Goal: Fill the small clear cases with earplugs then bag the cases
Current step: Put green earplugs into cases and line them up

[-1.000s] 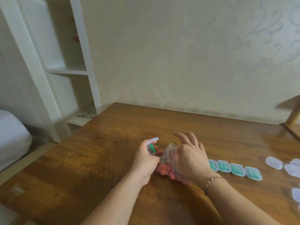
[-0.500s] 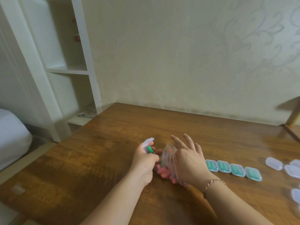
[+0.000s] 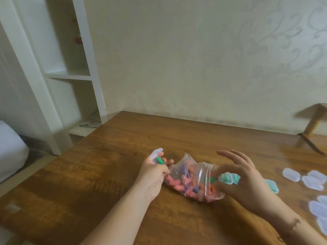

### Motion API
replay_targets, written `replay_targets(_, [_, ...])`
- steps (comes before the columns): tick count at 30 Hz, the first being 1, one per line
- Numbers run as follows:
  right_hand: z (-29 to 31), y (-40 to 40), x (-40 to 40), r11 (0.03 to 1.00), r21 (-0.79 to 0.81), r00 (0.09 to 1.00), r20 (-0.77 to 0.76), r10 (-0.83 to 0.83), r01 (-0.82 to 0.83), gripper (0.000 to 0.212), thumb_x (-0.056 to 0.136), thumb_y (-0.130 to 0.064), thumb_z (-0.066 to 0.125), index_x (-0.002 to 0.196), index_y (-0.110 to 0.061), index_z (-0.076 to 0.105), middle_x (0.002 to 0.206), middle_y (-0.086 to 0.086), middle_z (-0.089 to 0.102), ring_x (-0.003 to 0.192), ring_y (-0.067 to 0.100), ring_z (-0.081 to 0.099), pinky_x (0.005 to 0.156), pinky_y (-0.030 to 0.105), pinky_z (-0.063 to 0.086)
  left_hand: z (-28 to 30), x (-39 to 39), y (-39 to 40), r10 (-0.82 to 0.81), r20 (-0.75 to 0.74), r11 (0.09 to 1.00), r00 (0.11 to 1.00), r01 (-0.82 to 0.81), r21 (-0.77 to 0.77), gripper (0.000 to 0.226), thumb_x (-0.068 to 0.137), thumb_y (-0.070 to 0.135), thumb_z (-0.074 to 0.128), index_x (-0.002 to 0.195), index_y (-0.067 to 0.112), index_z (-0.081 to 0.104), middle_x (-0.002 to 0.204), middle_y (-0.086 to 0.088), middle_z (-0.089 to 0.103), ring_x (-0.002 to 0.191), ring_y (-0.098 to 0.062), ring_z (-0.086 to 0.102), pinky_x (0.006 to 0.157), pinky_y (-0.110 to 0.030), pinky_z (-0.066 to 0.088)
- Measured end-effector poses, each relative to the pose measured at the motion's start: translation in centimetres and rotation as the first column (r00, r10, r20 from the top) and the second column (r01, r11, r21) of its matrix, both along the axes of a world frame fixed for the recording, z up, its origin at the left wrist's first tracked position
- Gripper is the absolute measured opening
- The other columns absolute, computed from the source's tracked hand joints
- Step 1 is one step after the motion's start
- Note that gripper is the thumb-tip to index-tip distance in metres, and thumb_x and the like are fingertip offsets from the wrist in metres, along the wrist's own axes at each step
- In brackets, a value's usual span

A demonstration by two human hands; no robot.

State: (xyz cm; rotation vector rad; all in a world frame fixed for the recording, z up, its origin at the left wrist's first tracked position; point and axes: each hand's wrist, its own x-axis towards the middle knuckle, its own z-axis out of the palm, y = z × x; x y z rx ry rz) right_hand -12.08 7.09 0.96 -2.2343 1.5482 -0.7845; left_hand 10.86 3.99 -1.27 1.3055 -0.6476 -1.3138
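A: What's on the left?
B: The left hand (image 3: 152, 174) grips an open clear case (image 3: 156, 154), one green earplug (image 3: 160, 160) inside.
A: And the bag of earplugs (image 3: 192, 183)?
B: Lying on the counter (image 3: 106, 174), thin crinkly plastic. The plugs look light and squashy; pinch one by its middle.
A: Right side?
B: The right hand (image 3: 247, 183), fingers spread, pinches a green plug at the bag's mouth. Filled cases (image 3: 271, 184) lie behind it, empty cases (image 3: 311, 179) farther right.
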Motion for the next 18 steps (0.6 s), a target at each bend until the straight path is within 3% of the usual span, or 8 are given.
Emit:
replay_targets(3, [0.7,1.3,-2.0,1.000,-0.008,0.965,0.263,-0.004,0.007,0.027,0.074,-0.011,0.079,0.076,-0.034,0.066,0.113,-0.026,0.067,0.123,-0.008,0.049,0.101,0.028,0.040,0.6,0.0,0.6,0.082,-0.012,0.994,0.997,-0.083,-0.076,0.039,0.089,-0.007,0.063,0.120,0.016,0.061,0.106,-0.008,0.065,0.095,-0.017,0.069,0.078,-0.029,0.056])
replay_targets(6, [1.0,2.1,-2.6,0.999,0.030,0.738,0.674,-0.009,-0.015,0.031,0.079,0.014,0.065,0.074,-0.017,0.068,0.085,0.007,0.074,0.087,0.023,0.072,0.071,0.025,0.056,2.2,-1.1,1.8,0.152,-0.150,0.974,0.977,-0.174,-0.144,0.019,0.094,0.010,0.064,0.113,0.011,0.066,0.089,-0.007,0.066,0.079,-0.018,0.064,0.073,-0.030,0.053])
replay_targets(8, [1.2,2.2,-2.6,0.997,0.046,0.601,0.799,-0.002,-0.059,0.027,0.078,0.014,0.061,0.076,-0.011,0.069,0.083,0.020,0.069,0.083,0.036,0.069,0.073,0.036,0.056,3.8,-3.1,2.7,0.087,-0.318,0.982,0.944,-0.134,-0.131,0.015,0.095,0.008,0.061,0.109,0.007,0.067,0.083,-0.010,0.063,0.074,-0.019,0.059,0.069,-0.030,0.050])
replay_targets(10, [1.3,2.2,-2.8,0.983,0.058,0.458,0.888,0.029,-0.176,0.013,0.072,0.003,0.071,0.077,-0.009,0.069,0.083,0.022,0.066,0.081,0.037,0.067,0.076,0.042,0.054,5.2,-5.6,3.7,-0.015,-0.476,0.996,0.879,-0.030,-0.087,0.015,0.096,0.005,0.056,0.104,0.005,0.068,0.082,-0.012,0.062,0.071,-0.020,0.057,0.067,-0.030,0.047])
replay_targets(12, [1.6,2.2,-3.3,0.965,0.056,0.352,0.935,0.038,-0.255,0.026,0.058,-0.015,0.084,0.077,-0.009,0.068,0.083,0.018,0.063,0.078,0.033,0.064,0.071,0.038,0.055,5.8,-7.8,4.3,-0.133,-0.562,0.991,0.816,0.116,-0.065,0.018,0.096,0.006,0.052,0.102,0.005,0.070,0.080,-0.013,0.063,0.067,-0.019,0.057,0.066,-0.030,0.047])
replay_targets(13, [1.9,2.3,-3.5,0.964,0.053,0.329,0.943,0.036,-0.259,0.030,0.053,-0.017,0.085,0.076,-0.009,0.067,0.084,0.017,0.063,0.078,0.032,0.063,0.068,0.036,0.055,5.8,-8.8,4.5,-0.181,-0.584,0.982,0.791,0.176,-0.066,0.020,0.096,0.007,0.051,0.103,0.005,0.070,0.080,-0.013,0.062,0.067,-0.019,0.057,0.066,-0.030,0.047])
replay_targets(15, [2.1,2.3,-4.2,0.973,0.056,0.309,0.951,0.016,-0.224,0.017,0.062,-0.006,0.075,0.075,-0.009,0.066,0.086,0.018,0.062,0.078,0.030,0.063,0.063,0.034,0.054,5.5,-10.3,4.3,-0.247,-0.608,0.964,0.755,0.256,-0.074,0.022,0.095,0.009,0.052,0.109,0.003,0.068,0.083,-0.014,0.061,0.070,-0.020,0.057,0.068,-0.030,0.048])
replay_targets(18, [2.3,2.4,-4.9,0.985,0.083,0.355,0.934,-0.024,-0.151,0.013,0.078,0.002,0.063,0.078,-0.010,0.068,0.083,0.020,0.061,0.073,0.027,0.062,0.062,0.035,0.049,4.4,-11.6,4.1,-0.288,-0.616,0.951,0.733,0.292,-0.097,0.042,0.086,0.018,0.062,0.126,0.004,0.059,0.094,-0.017,0.058,0.081,-0.025,0.057,0.070,-0.032,0.049])
